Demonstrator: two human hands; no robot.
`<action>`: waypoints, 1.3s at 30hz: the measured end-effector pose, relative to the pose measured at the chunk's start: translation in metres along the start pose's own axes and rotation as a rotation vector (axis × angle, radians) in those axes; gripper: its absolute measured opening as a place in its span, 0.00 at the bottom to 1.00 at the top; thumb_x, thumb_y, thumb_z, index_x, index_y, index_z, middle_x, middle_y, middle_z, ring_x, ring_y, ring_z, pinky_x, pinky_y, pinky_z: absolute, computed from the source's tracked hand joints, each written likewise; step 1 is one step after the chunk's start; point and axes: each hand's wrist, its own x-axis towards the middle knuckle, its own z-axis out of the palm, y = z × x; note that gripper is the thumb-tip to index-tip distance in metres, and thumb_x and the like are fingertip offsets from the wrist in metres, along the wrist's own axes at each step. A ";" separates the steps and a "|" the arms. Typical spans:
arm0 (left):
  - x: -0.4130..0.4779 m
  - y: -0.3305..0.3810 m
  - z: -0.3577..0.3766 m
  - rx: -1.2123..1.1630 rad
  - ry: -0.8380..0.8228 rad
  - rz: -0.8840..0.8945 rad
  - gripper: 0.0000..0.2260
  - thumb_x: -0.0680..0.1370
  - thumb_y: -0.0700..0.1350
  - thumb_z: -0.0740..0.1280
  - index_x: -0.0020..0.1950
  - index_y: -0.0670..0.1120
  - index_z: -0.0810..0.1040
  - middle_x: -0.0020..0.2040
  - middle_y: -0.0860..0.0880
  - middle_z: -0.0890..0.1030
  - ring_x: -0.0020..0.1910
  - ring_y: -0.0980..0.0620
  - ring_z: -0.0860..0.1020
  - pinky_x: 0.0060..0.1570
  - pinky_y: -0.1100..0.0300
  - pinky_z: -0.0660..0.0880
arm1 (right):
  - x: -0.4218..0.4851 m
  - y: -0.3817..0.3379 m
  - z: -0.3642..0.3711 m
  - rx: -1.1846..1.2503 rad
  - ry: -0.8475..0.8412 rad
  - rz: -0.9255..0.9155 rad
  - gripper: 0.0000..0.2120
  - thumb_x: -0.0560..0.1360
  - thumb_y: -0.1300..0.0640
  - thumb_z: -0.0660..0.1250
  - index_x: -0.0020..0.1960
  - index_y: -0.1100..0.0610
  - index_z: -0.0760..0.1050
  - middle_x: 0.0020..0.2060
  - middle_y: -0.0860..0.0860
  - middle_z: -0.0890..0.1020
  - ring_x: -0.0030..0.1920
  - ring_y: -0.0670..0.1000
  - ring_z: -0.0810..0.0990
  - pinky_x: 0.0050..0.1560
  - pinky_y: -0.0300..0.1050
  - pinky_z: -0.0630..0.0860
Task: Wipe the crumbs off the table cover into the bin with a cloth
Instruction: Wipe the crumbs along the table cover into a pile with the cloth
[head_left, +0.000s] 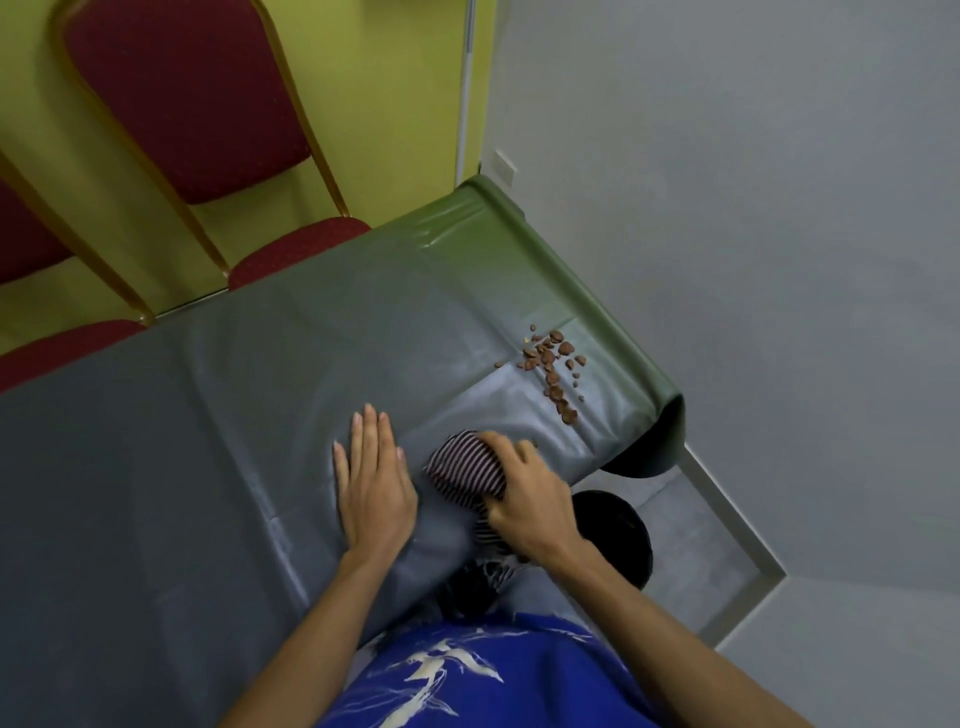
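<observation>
A grey-green plastic table cover (208, 426) spreads over the table. Brown crumbs (551, 366) lie in a loose cluster near its right end, close to the edge. My right hand (527, 499) grips a bunched striped cloth (465, 467) resting on the cover near the front edge, well short of the crumbs. My left hand (371, 483) lies flat on the cover just left of the cloth, fingers spread, holding nothing. A black bin (621, 535) stands on the floor below the front right corner, partly hidden by my right hand and forearm.
Two red padded chairs (197, 104) with gold frames stand against the yellow wall at the table's far side. The grey floor (779, 260) lies to the right of the table. The cover hangs over the right end (660, 415).
</observation>
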 end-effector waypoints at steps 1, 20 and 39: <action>0.000 0.001 -0.001 -0.006 -0.002 -0.005 0.25 0.82 0.47 0.47 0.78 0.39 0.60 0.80 0.44 0.57 0.79 0.48 0.53 0.77 0.44 0.50 | 0.004 0.010 -0.004 0.008 0.026 0.055 0.35 0.69 0.55 0.68 0.71 0.39 0.58 0.60 0.50 0.73 0.55 0.59 0.80 0.47 0.56 0.80; 0.000 0.001 -0.003 -0.017 -0.025 -0.010 0.25 0.82 0.47 0.48 0.78 0.39 0.60 0.80 0.44 0.58 0.79 0.48 0.53 0.77 0.45 0.49 | 0.012 0.054 -0.038 -0.180 0.137 0.018 0.37 0.66 0.57 0.69 0.72 0.41 0.62 0.58 0.48 0.74 0.50 0.56 0.80 0.38 0.49 0.78; 0.004 0.013 -0.013 -0.069 -0.081 -0.081 0.24 0.82 0.41 0.56 0.78 0.39 0.59 0.80 0.45 0.55 0.80 0.49 0.50 0.77 0.45 0.45 | 0.028 0.002 -0.038 0.136 0.241 0.045 0.34 0.66 0.57 0.69 0.70 0.44 0.64 0.58 0.48 0.78 0.54 0.55 0.79 0.48 0.52 0.79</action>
